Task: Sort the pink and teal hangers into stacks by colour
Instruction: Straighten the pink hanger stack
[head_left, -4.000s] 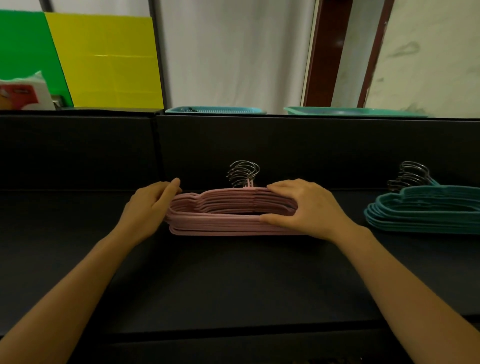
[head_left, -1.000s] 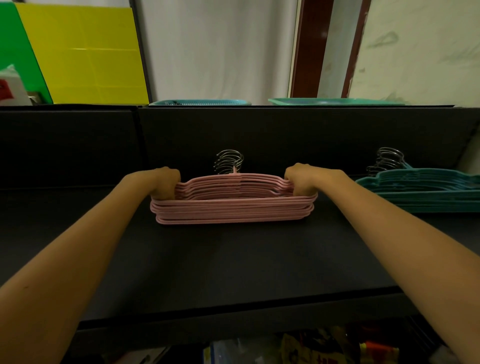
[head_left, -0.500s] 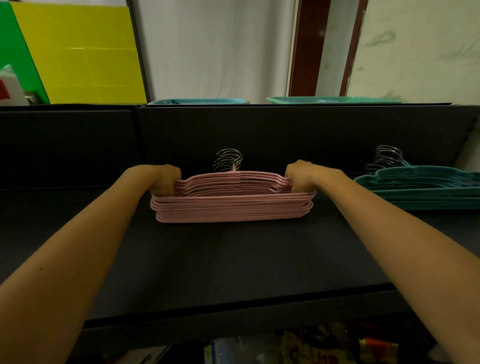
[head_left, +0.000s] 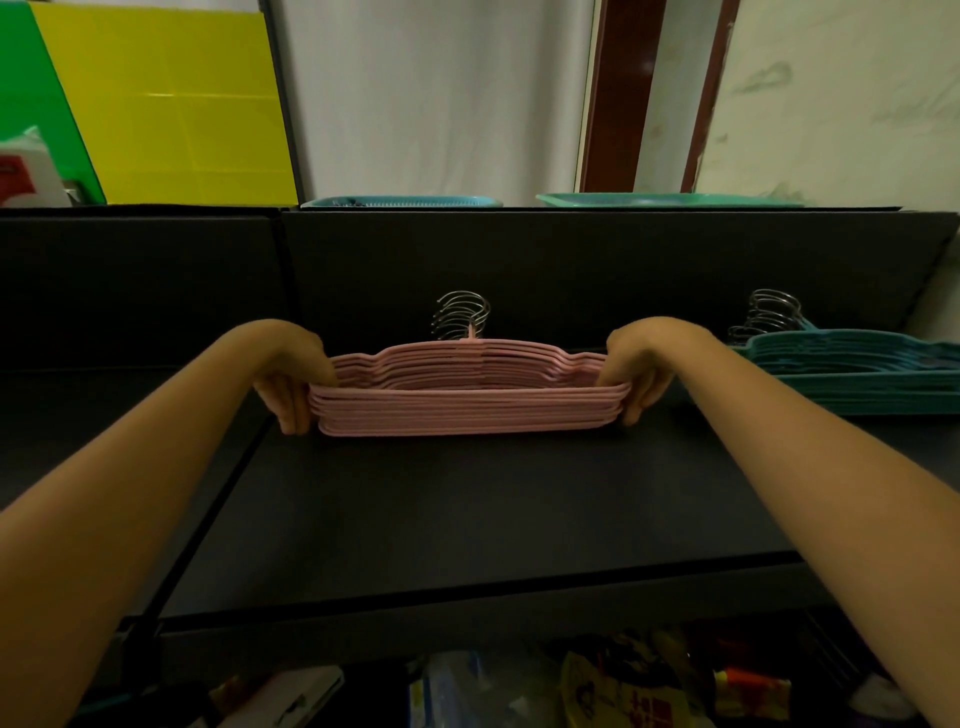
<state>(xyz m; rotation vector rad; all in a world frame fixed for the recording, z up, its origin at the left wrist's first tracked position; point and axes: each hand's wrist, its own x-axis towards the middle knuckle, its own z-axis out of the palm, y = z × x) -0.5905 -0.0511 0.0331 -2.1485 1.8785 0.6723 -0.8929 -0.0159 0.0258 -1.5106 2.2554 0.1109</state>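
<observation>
A stack of several pink hangers (head_left: 467, 395) lies flat on the black table (head_left: 467, 509), metal hooks pointing toward the black back panel. My left hand (head_left: 291, 374) grips the stack's left end, fingers curled down around it. My right hand (head_left: 636, 371) grips the right end the same way. A stack of several teal hangers (head_left: 857, 374) lies at the right, near the table's edge, apart from both hands.
A black upright panel (head_left: 519, 270) closes the back of the table. Behind it show a blue basket (head_left: 400, 201), a green tray (head_left: 670, 199) and yellow and green boards (head_left: 171, 104). Assorted packages (head_left: 597, 686) sit below the table's front edge.
Four seconds ago my hands lay on top of the pink stack. Now they hold its two ends, fingers reaching further down the sides than half a second ago.
</observation>
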